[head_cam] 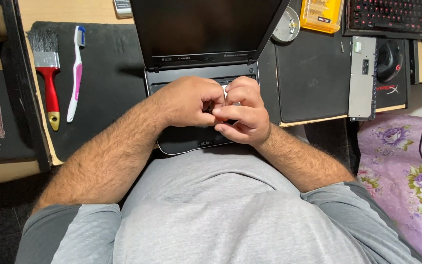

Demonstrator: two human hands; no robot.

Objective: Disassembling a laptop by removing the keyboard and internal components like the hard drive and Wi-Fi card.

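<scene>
Two hands (pixel 221 110) over laptop (pixel 196 142), black mat (pixel 103 73)

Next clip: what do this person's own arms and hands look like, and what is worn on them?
Both forearms are bare and hairy. The left hand and right hand wear no gloves; no rings, watch or bracelet show. Short grey sleeves end near the elbows, part of a lighter grey T-shirt. No cables or markings show on the arms.
</scene>
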